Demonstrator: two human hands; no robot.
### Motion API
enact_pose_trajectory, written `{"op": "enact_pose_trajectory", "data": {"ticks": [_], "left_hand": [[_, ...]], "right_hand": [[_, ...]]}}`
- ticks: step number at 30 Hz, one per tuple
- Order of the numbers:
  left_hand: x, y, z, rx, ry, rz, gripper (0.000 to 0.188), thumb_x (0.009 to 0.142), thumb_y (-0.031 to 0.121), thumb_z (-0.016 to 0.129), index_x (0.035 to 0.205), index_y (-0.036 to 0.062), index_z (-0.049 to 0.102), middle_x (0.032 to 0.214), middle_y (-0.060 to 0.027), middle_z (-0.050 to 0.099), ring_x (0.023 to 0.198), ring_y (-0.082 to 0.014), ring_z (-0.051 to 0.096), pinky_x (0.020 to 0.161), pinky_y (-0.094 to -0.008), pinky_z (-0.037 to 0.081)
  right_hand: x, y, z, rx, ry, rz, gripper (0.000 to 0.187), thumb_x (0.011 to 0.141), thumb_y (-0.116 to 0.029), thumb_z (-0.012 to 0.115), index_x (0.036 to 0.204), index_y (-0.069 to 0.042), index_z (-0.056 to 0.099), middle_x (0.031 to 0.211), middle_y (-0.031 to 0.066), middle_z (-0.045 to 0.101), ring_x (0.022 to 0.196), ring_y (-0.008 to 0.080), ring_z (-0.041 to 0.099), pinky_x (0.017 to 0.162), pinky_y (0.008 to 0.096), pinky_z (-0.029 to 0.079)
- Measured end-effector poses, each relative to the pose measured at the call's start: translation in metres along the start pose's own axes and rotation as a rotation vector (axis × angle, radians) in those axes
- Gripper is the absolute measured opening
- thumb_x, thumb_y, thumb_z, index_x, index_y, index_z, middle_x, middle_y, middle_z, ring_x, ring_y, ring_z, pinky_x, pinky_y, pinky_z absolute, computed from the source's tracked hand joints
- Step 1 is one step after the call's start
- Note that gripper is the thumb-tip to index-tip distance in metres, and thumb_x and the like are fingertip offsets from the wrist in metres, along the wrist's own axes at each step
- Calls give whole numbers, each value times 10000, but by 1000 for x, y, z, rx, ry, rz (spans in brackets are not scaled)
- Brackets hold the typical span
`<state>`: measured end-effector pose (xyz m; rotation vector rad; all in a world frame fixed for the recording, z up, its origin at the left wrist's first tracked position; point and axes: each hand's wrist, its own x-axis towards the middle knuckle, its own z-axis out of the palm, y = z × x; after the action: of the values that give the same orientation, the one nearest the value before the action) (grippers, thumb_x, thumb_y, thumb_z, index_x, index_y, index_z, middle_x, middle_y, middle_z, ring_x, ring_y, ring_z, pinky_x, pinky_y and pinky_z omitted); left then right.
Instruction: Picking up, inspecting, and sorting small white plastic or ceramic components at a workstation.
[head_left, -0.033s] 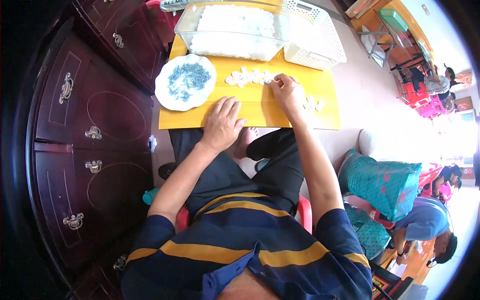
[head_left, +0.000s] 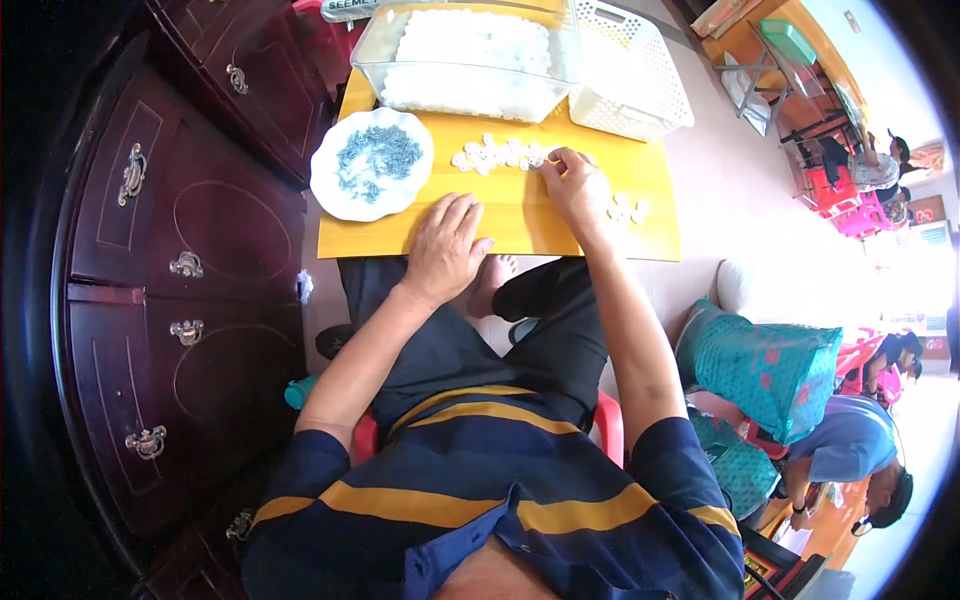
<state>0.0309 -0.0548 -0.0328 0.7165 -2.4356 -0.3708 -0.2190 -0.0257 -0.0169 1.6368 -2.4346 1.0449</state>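
My left hand (head_left: 441,248) lies palm down on the near edge of a yellow table (head_left: 500,225), fingers stretched out and nothing in them. Beyond its fingertips is a loose cluster of small white round pieces (head_left: 488,155), too small to make out exactly. At the right end of that cluster my right hand (head_left: 577,190) has thumb and fingers pinched together; what is between them is hidden. A few more white pieces (head_left: 626,209) lie to the right of its wrist. On the left stands a white scalloped plate (head_left: 330,188) holding many thin blue-grey pieces (head_left: 376,158).
A clear tub (head_left: 365,70) heaped with white pieces stands at the table's back, beside a white perforated basket (head_left: 640,110). Dark wooden drawers (head_left: 230,240) rise on the left. Teal bags (head_left: 755,365) stand to the right, near a person in a blue shirt (head_left: 855,440).
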Motion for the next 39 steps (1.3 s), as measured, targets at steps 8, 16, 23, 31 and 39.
{"op": "enact_pose_trajectory", "data": {"ticks": [8, 16, 23, 31, 39], "left_hand": [[-2, -3, 1, -6, 14, -8, 508, 878, 237, 742, 1294, -29, 619, 1354, -179, 595, 1314, -366, 506, 1120, -463, 407], [0, -1, 0, -34, 4, -17, 476, 877, 224, 734, 1284, -1, 636, 1357, -158, 591, 1316, -357, 506, 1114, -468, 410], [1, 2, -2, -63, 62, -12, 470, 873, 216, 738, 1279, 4, 635, 1356, -171, 584, 1303, -363, 511, 1102, -467, 414], [31, 18, -10, -372, 231, -19, 331, 856, 41, 751, 1175, 9, 668, 1059, -148, 708, 907, -285, 711, 802, -383, 553], [51, 30, 0, -551, 307, -8, 188, 875, -33, 718, 1060, -6, 703, 944, -144, 729, 770, -248, 730, 683, -323, 561]], "right_hand": [[4, 1, 9, -90, -38, -29, 189, 894, -238, 698, 934, -55, 715, 928, 164, 723, 936, 382, 662, 838, 448, 556], [-2, 6, 13, -257, -93, 12, 229, 956, -260, 635, 983, -37, 680, 1006, 211, 704, 977, 404, 658, 879, 485, 528], [-8, 6, 1, -97, -62, 48, 163, 986, -195, 581, 991, -33, 601, 1013, 217, 680, 952, 436, 653, 836, 507, 527], [-30, -19, -17, 364, -73, 98, 147, 1006, -177, 577, 960, -38, 570, 820, 153, 655, 736, 308, 663, 685, 408, 522], [-59, -52, -32, 911, -351, 338, 158, 1053, -175, 575, 983, -34, 582, 820, 8, 599, 677, 76, 546, 615, 232, 454]]}}
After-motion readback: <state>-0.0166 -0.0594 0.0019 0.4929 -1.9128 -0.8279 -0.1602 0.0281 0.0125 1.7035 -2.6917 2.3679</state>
